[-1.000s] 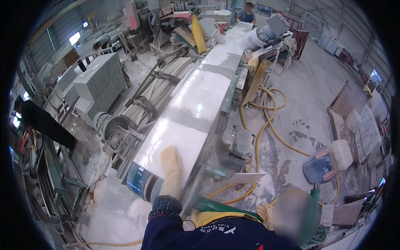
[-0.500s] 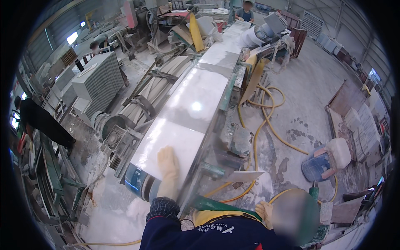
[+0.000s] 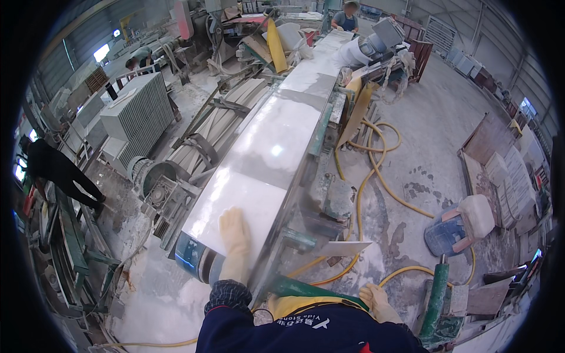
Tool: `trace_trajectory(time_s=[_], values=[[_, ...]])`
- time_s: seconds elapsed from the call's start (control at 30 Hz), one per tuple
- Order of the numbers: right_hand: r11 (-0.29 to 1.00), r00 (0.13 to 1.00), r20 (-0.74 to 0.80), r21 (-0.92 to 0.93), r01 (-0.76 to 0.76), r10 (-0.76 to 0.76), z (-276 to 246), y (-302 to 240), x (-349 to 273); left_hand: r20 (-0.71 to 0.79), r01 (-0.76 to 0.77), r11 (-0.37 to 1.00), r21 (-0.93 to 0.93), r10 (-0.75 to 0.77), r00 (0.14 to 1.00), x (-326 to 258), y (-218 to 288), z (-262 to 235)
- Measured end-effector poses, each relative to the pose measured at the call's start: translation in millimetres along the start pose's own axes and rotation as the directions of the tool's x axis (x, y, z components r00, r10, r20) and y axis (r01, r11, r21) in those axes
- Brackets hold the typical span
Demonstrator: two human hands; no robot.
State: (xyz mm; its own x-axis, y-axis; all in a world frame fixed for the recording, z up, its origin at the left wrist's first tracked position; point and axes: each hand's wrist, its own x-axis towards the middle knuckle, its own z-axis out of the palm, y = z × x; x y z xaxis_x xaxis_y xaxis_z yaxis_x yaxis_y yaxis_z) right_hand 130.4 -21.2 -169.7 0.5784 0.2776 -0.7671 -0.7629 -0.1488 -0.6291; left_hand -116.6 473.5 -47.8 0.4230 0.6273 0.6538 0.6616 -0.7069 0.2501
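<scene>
My left hand [image 3: 235, 232], in a cream rubber glove, lies flat with fingers extended on a glossy white stone slab [image 3: 265, 194]. The slab sits at the near end of a long conveyor belt [image 3: 279, 163], just beyond its blue end roller [image 3: 188, 256]. Down at the right, my right hand [image 3: 376, 301], gloved the same way, is low beside the end of a green bar [image 3: 318, 289]. Its fingers look curled; whether they grip anything is hidden. A yellow apron [image 3: 285, 306] shows below my dark jacket.
More pale slabs [image 3: 294, 120] line the belt toward a motor [image 3: 374, 46] and a co-worker [image 3: 346, 20]. Yellow hoses [image 3: 360, 206] cross the floor at right, near a blue container [image 3: 447, 232] and a green post [image 3: 435, 297]. Stacked slabs [image 3: 138, 109] stand left.
A blurred round shape at the lower right is gone, uncovering the green post. My left hand stays on the slab, shifted slightly left in the picture with the whole scene.
</scene>
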Motion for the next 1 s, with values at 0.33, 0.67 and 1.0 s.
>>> trace_trajectory(time_s=[0.33,0.67,1.0], values=[[0.999,1.000,0.004,0.030,-0.011,0.011,4,-3,-5,0.003,0.004,1.000,0.026,-0.004,1.000,-7,-5,2],[0.999,1.000,-0.004,-0.041,-0.014,0.014,10,-7,-11,0.042,0.005,1.000,-0.009,-0.004,0.999,-6,-1,-12],[1.000,1.000,-0.023,-0.023,-0.015,0.015,8,-7,-8,0.068,0.012,1.000,-0.015,-0.011,0.998,-11,-3,-16]])
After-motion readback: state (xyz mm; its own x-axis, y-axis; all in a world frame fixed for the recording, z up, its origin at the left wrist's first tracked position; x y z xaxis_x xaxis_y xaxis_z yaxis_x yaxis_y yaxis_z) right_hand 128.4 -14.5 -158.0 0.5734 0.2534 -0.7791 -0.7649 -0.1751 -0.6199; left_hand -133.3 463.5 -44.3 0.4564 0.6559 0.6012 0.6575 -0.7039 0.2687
